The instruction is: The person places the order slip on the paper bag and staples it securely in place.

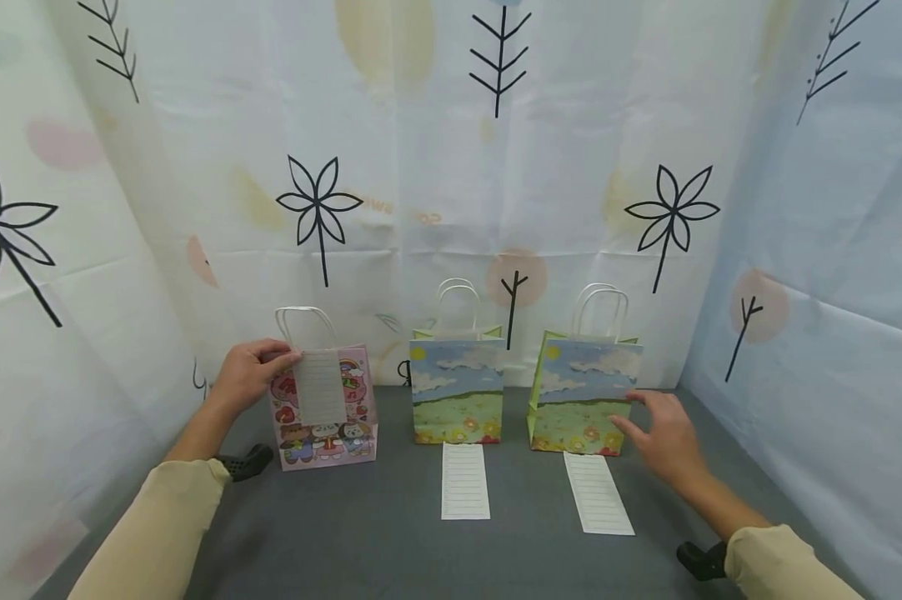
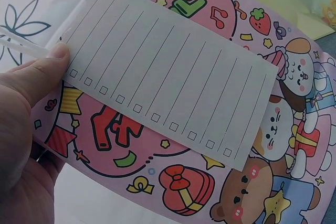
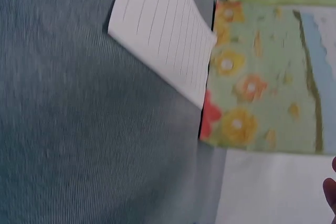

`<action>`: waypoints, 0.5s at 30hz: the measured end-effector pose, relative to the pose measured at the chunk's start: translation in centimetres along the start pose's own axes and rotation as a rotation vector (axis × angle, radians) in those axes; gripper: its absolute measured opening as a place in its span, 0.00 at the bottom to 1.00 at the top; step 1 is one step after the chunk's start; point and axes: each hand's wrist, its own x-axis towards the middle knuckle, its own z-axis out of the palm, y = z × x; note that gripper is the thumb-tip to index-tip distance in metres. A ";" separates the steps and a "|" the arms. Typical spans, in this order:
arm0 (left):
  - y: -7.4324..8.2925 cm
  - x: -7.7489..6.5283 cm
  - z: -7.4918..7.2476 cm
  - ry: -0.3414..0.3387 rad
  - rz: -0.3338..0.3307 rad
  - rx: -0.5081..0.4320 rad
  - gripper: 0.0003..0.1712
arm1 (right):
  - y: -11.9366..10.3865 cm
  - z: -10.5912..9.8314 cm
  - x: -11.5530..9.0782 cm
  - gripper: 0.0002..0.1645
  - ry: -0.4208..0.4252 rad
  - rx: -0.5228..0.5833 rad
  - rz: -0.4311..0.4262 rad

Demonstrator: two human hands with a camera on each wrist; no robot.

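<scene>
At the left, a pink gift bag (image 1: 327, 448) with cartoon animals stands by the back cloth. A white lined checklist card (image 1: 321, 390) lies flat against its front. My left hand (image 1: 244, 375) pinches the card and the bag's upper edge, thumb (image 2: 50, 69) on the card's top corner and the other fingers behind the bag. My right hand (image 1: 664, 437) is beside the right edge of a landscape-print gift bag (image 1: 582, 425), thumb and forefinger spread apart. Another lined card (image 1: 599, 493) lies on the table just in front of that bag.
A second landscape-print gift bag (image 1: 457, 408) stands in the middle, with a lined card (image 1: 464, 483) lying before it. All three bags have white looped handles. Patterned white cloth (image 1: 421, 208) rises behind and at both sides of the grey table (image 1: 361, 542).
</scene>
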 end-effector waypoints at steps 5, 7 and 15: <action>0.1 -0.1 0.1 -0.009 -0.010 -0.020 0.25 | 2.3 -0.7 0.0 0.26 -0.053 -0.013 0.138; 0.1 -0.1 0.1 -0.013 -0.013 -0.025 0.25 | 3.3 -0.9 -0.1 0.26 -0.089 -0.010 0.207; 0.4 -0.2 -0.1 0.001 0.001 -0.001 0.24 | 7.1 -1.4 -0.3 0.34 -0.258 0.000 0.414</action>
